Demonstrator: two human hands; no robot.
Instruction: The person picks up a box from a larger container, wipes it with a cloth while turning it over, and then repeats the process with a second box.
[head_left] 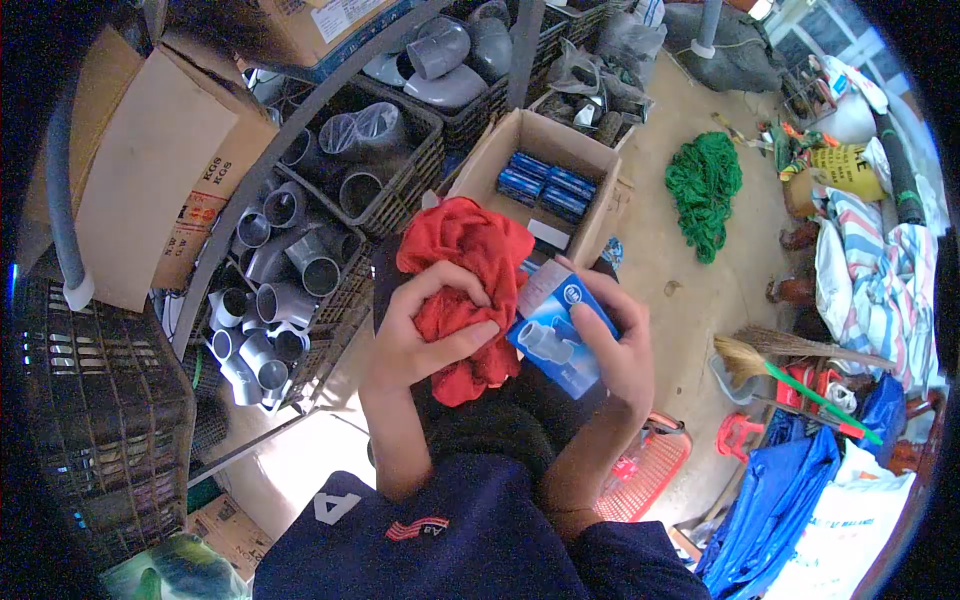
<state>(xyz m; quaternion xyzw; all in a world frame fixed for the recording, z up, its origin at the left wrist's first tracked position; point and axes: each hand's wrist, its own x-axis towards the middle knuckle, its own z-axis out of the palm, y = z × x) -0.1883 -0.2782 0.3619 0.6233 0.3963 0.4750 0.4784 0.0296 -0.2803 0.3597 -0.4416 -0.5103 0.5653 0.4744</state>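
Observation:
My left hand (435,325) is closed round a bunched red cloth (470,240), thumb and fingers pinching its folds. On the right, my right hand (620,340) grips a small blue box (555,335) that has a picture of a pipe fitting on its face. The cloth touches the box's left edge. Just beyond the hands stands an open cardboard box (600,155), with several small blue boxes (545,185) stacked in rows inside it.
Black crates of grey pipe fittings (285,300) stand at the left, beside a large cardboard box (150,160). Green netting (705,195) lies on the floor at the right. A red basket (655,470), brooms (800,345) and blue tarpaulin (765,510) are at the lower right.

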